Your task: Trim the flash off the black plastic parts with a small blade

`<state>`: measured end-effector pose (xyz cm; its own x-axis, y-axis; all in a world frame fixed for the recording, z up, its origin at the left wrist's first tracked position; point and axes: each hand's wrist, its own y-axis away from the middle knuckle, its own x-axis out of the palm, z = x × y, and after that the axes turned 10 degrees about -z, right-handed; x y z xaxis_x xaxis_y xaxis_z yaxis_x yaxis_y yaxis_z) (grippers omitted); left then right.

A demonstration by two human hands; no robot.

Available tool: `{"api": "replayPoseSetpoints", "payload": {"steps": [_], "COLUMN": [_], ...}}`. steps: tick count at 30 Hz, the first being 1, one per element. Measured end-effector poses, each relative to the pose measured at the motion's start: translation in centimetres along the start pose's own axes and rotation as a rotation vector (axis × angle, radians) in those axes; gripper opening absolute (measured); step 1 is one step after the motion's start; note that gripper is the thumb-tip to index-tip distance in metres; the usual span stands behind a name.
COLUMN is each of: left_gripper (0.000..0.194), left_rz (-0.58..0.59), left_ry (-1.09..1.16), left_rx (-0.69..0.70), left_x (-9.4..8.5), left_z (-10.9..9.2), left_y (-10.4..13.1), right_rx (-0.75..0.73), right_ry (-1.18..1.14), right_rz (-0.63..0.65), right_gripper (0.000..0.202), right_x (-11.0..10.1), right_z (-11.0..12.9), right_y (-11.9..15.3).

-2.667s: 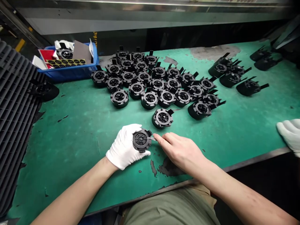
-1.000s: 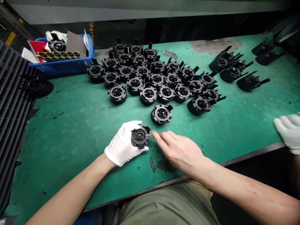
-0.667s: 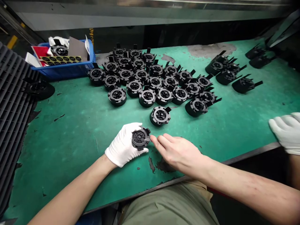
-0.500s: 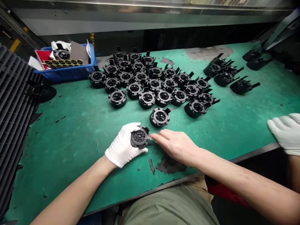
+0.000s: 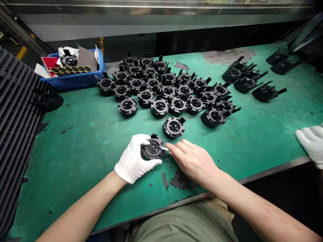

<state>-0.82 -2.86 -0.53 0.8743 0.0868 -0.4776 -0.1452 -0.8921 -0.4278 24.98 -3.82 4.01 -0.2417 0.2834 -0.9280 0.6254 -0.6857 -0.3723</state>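
Observation:
My left hand (image 5: 133,158), in a white glove, grips a round black plastic housing (image 5: 152,148) by its left side, with thumb and fingers around the rim. The housing's ribbed round face is turned up, and a small tab sticks out at its far edge. My bare right hand (image 5: 193,158) pinches a small pointed metal blade (image 5: 164,148). The blade's tip lies over the right part of the housing's face; whether it touches cannot be made out. Just beyond my hands stands another black housing (image 5: 174,127), upright on the green table (image 5: 83,148).
Many similar black housings (image 5: 160,105) stand grouped at the table's middle, others (image 5: 267,92) at the right. A blue bin (image 5: 73,82) holds papers and a sticker sheet. Black ribbed trays (image 5: 17,134) line the left. Another person's gloved hand (image 5: 311,141) rests at the right edge.
The housing in my left hand is tilted a little differently, and its face looks turned. The blade has shifted slightly and shows more sharply. The whole view has shifted slightly.

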Motion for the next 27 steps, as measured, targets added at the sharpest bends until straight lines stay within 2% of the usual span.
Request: {"api": "replayPoseSetpoints", "payload": {"steps": [6, 11, 27], "left_gripper": [0.094, 0.092, 0.091], "left_rz": [0.077, 0.145, 0.144], "left_ry": [-0.051, -0.035, -0.026], "left_rx": [-0.071, -0.151, -0.140], "left_x": [-0.3, -0.3, -0.4], "left_z": [-0.2, -0.1, 0.0], "left_y": [-0.3, -0.4, -0.8], "right_rx": [-0.039, -0.050, -0.064], "right_ry": [-0.059, -0.052, 0.036], "right_rz": [0.099, 0.101, 0.150], "right_gripper": [0.031, 0.032, 0.027], "right_x": [-0.5, -0.7, -0.6], "right_z": [-1.0, -0.9, -0.8], "right_y": [-0.6, -1.0, -1.8]}}
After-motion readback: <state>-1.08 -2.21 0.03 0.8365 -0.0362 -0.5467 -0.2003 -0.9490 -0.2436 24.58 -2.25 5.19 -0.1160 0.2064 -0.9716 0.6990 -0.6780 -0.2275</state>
